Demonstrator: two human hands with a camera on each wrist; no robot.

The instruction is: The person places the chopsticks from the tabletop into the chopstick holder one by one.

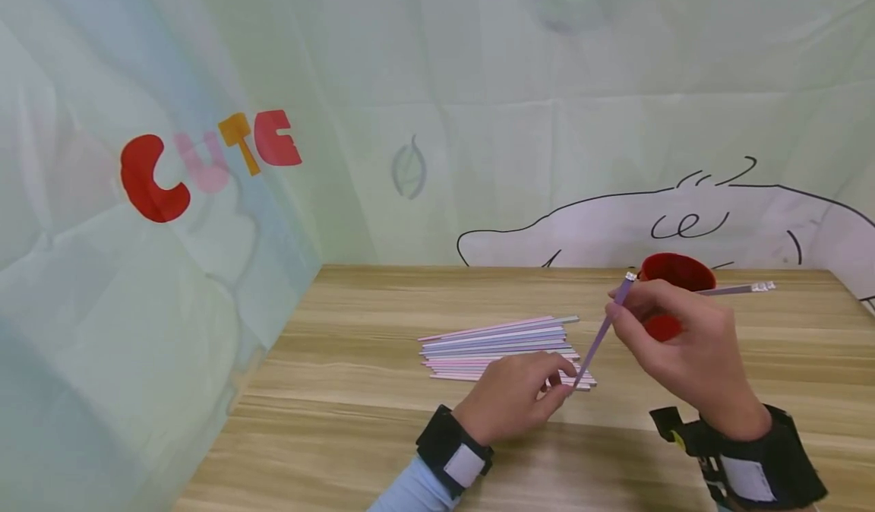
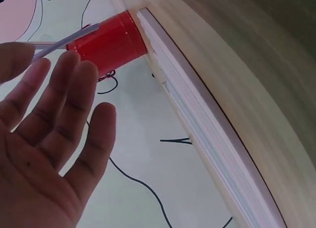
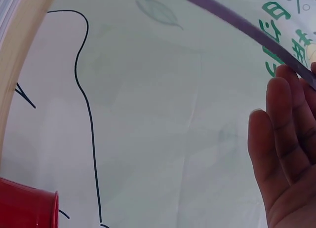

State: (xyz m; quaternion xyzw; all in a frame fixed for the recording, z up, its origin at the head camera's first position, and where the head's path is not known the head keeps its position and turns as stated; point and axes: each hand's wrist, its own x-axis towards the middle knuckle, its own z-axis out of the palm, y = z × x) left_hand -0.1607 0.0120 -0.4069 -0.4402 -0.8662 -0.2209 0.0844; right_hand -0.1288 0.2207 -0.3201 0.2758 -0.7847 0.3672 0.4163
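Observation:
My right hand (image 1: 697, 352) pinches a slim purple pencil (image 1: 601, 336) near its upper end, where a silver band and pale eraser show. The pencil slants down to my left hand (image 1: 514, 394), whose thumb and forefinger meet around its lower tip. The left hand's other fingers (image 2: 81, 104) are loosely bent. Beneath and beyond that hand lies a row of pastel pencils (image 1: 502, 342) in pink, blue and white. Partly hidden behind the right hand stands a red cup (image 1: 673, 270), with another pencil (image 1: 738, 289) leaning out to its right.
A wood-grain table (image 1: 328, 428) carries everything. Behind it hangs a pale green cloth (image 1: 437, 56) with line drawings, and at the left are coloured letters (image 1: 156, 179). Black straps sit on both wrists.

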